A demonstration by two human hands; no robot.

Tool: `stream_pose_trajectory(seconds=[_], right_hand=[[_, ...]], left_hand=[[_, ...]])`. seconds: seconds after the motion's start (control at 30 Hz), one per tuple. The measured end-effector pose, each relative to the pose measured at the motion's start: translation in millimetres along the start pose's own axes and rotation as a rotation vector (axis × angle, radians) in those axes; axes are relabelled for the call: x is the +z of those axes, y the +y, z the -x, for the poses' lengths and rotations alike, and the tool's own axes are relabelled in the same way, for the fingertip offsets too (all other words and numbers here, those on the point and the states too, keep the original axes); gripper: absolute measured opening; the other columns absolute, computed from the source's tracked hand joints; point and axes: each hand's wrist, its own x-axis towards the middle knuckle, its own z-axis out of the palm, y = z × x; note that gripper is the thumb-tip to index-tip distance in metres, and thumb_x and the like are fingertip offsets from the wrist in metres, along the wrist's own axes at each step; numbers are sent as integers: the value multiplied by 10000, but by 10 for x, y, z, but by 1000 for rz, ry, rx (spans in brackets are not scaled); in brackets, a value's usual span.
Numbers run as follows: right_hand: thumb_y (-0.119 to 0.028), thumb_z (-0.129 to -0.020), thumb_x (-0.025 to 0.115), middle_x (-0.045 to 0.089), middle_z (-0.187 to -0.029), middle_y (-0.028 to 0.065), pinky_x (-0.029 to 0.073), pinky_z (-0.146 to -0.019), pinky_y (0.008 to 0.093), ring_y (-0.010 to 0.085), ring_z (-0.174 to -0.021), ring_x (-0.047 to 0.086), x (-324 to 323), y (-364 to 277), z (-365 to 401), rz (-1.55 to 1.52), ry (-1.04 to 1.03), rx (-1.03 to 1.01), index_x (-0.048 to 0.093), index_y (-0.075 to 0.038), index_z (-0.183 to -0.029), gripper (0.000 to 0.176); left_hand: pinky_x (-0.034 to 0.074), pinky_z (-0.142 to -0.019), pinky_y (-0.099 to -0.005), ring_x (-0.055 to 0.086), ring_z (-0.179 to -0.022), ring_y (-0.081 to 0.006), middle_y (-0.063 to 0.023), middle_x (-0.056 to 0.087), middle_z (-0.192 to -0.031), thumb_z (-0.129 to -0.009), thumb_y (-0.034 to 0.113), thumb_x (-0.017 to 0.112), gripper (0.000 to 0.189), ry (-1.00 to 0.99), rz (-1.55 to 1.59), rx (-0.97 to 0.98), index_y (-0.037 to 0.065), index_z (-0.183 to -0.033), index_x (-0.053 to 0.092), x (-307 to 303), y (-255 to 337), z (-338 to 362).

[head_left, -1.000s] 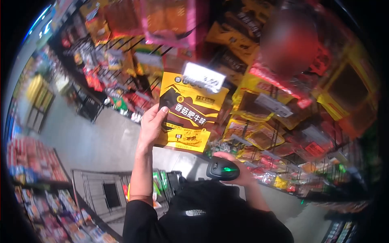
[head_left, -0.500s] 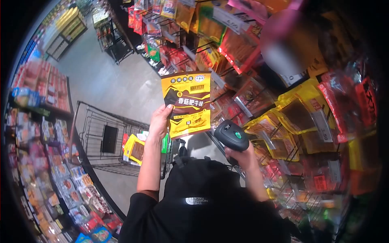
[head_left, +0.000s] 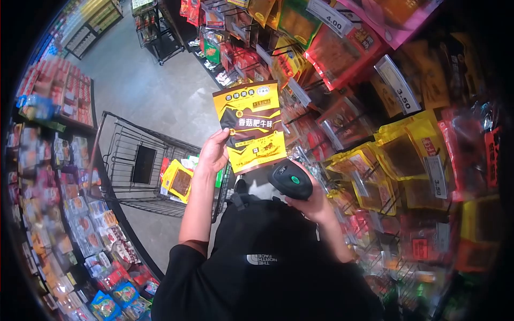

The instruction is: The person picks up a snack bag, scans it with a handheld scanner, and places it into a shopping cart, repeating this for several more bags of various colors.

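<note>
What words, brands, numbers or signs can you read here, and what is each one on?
"香辣美食": top of the yellow packet in the left hand
"香菇肥牛味": middle of that packet
"THE NORTH FACE": black top, upside down
"4.00": upper price tag
"3.50": middle price tag
"3.50": lower price tag
Too small or blurred: the packet's fine print, the scanner's mark, most shelf labels.

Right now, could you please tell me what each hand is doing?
Left hand: holding the yellow packet.
Right hand: closed around the black scanner.
</note>
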Motion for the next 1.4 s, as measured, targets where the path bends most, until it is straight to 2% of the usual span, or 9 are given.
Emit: stream_pose_trajectory(seconds=[0.4,0.53,0.6,0.63,0.67,0.77,0.93,1.1,1.4], right_hand=[[66,-758,722,541,-1339,106,384,-1063,312,160,-1236,498,-61,87,64,-90,185,-59,368,29,-1450,778],[117,-748,706,555,-1313,91,441,-1013,317,162,-1190,546,-78,82,101,-242,190,-66,346,21,-1467,810],[127,-747,700,561,-1302,91,453,-998,317,166,-1178,558,-96,59,125,-243,160,-56,344,17,-1469,812],[137,-747,693,568,-1291,92,465,-983,316,169,-1165,570,-105,46,136,-244,134,-44,341,14,-1471,815],[137,-747,693,568,-1291,92,465,-983,316,169,-1165,570,-107,31,146,-245,121,-43,341,14,-1471,815],[135,-739,694,574,-1292,105,449,-1002,324,184,-1184,563,-71,17,149,-234,29,-34,349,0,-1474,823],[8,-723,765,563,-1341,138,395,-1063,328,202,-1258,526,49,-272,108,205,-111,-101,361,-4,-1462,842],[-54,-724,784,537,-1377,160,397,-1072,339,241,-1286,520,92,-200,88,259,-134,-113,387,-17,-1444,823],[-65,-704,799,569,-1324,187,424,-1042,342,278,-1247,556,104,-314,-9,324,-52,-116,392,-6,-1428,833]], left_hand=[[505,-970,-399,635,-1058,-237,-140,649,-1168,-1017,144,484,262,2,-19,-17,-30,-1195,564,-86,-48,-64],[507,-955,-402,637,-1039,-244,-138,653,-1142,-1012,128,454,252,51,-43,34,-25,-1171,576,-204,-106,-124],[500,-938,-418,632,-1032,-265,-123,654,-1125,-1004,219,451,311,111,-60,82,-10,-1167,584,-75,-78,-84],[518,-799,-370,620,-858,-217,-83,643,-956,-978,257,473,262,241,-13,11,35,-1040,599,-1,-68,-66],[457,-644,-307,518,-672,-160,-36,540,-768,-953,275,507,225,-194,174,-107,55,-922,545,-449,-71,-173],[389,-589,-274,431,-599,-131,-9,436,-686,-947,283,501,260,-625,774,-242,32,-889,471,-251,-202,-199],[386,-621,-302,432,-635,-146,-12,425,-702,-939,317,518,282,-684,626,-157,46,-880,469,38,-234,-174],[386,-645,-309,434,-655,-151,-17,425,-724,-941,375,518,330,-730,570,-114,50,-899,479,209,-266,-141],[396,-648,-313,450,-668,-157,-19,435,-728,-953,404,498,375,-843,534,-272,30,-930,501,248,-408,-149]])
